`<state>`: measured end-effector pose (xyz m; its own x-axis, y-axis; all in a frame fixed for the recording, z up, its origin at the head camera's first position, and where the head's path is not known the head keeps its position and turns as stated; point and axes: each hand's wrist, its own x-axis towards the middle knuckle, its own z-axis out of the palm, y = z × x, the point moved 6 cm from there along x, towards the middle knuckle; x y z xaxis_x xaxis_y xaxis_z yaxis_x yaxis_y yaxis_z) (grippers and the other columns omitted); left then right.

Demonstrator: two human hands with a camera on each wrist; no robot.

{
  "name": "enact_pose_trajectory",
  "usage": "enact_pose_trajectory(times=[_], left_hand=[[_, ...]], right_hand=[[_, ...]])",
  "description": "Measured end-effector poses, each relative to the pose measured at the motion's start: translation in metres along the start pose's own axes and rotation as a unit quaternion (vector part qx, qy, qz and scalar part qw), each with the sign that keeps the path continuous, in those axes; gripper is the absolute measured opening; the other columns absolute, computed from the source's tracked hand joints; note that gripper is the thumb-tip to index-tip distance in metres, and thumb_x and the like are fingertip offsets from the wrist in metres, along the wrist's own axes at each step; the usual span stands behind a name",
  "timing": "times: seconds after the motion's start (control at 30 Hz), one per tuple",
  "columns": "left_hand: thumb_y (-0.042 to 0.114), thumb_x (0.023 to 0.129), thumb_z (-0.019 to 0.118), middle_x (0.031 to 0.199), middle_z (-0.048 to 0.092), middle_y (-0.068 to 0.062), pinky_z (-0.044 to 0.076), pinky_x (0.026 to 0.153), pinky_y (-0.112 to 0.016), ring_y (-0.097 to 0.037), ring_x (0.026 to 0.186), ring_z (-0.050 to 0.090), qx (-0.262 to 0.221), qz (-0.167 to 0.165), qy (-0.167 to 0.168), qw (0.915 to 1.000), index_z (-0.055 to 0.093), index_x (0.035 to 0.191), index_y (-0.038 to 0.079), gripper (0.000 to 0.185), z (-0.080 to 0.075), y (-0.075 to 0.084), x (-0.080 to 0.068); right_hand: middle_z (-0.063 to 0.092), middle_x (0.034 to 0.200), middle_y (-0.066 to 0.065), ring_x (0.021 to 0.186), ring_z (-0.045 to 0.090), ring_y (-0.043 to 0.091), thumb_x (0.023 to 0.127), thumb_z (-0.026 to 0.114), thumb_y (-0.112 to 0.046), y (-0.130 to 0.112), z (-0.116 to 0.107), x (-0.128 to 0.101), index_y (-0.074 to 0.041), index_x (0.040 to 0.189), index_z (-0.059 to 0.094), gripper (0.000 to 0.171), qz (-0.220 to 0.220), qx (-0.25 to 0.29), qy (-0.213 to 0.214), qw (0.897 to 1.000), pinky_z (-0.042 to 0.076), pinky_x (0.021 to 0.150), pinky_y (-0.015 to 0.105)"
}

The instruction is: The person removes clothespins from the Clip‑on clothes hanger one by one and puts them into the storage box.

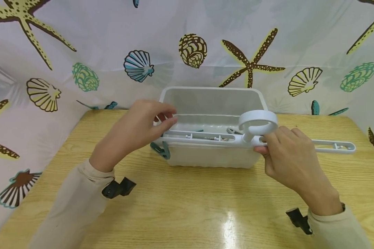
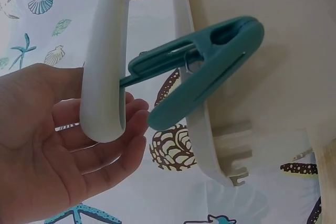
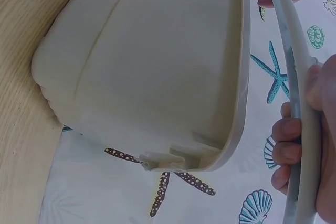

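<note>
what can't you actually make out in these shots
- Contents of the white bin: head view shows only bits of clips; the hanger bar and the bin's front wall cover the rest.
- Left hand fingertips: head view, hidden behind the hand; its grip on the bar is unclear.
- Teal clothespin: left wrist view, its attachment is hidden behind the bar.
- Right hand: right wrist view, cut off by the edge.

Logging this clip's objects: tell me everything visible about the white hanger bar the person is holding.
The hanger bar looks like white plastic: a long flat strip with small pegs along it and a thick ring hook rising near its middle. It lies roughly level across the near rim of the white tub. The right hand grips it beside the hook; the left hand holds its left end. A teal clothespin hangs at that end.
</note>
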<state>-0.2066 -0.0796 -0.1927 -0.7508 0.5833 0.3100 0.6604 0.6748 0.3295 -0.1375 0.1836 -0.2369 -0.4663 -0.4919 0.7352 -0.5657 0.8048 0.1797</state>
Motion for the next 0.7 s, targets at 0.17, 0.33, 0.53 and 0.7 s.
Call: enact_pose_trajectory(times=[0.17,0.33,0.53,0.7], left_hand=[[0.015,0.094,0.064,0.093,0.071,-0.006,0.052,0.076,-0.036,-0.017,0.084,0.065,-0.021,0.005,0.051,0.9985,0.071,0.106,0.002,0.019,-0.005,0.007,-0.015],[0.019,0.095,0.063,0.096,0.071,-0.003,0.049,0.073,-0.033,-0.013,0.083,0.062,-0.047,-0.014,0.129,0.9905,0.071,0.109,0.006,0.021,-0.01,0.009,-0.037],[0.015,0.095,0.062,0.103,0.071,0.0,0.048,0.082,-0.019,-0.009,0.092,0.065,-0.091,-0.046,0.194,0.9757,0.071,0.112,0.007,0.02,-0.013,-0.001,-0.064],[0.013,0.094,0.064,0.108,0.069,-0.004,0.049,0.084,-0.015,-0.004,0.096,0.063,-0.171,-0.09,0.158,0.9683,0.065,0.121,0.004,0.028,0.004,-0.014,-0.087]], right_hand=[[0.034,0.058,0.002,0.049,0.041,0.024,0.105,0.027,-0.04,0.001,-0.001,0.0,-0.004,0.071,0.044,0.052,0.002,-0.003,0.0,1.0,0.029,0.045,0.032],[0.038,0.06,0.003,0.05,0.039,0.023,0.105,0.029,-0.039,0.001,-0.003,-0.001,-0.004,0.075,0.046,0.049,0.007,0.002,0.01,1.0,0.029,0.045,0.033],[0.045,0.062,0.006,0.049,0.041,0.024,0.104,0.029,-0.037,0.003,-0.008,-0.002,-0.002,0.081,0.049,0.047,0.008,0.005,0.015,1.0,0.032,0.044,0.036],[0.045,0.061,0.005,0.047,0.036,0.021,0.105,0.028,-0.038,0.002,-0.01,-0.001,-0.001,0.081,0.05,0.049,0.002,0.013,0.017,1.0,0.029,0.044,0.033]])
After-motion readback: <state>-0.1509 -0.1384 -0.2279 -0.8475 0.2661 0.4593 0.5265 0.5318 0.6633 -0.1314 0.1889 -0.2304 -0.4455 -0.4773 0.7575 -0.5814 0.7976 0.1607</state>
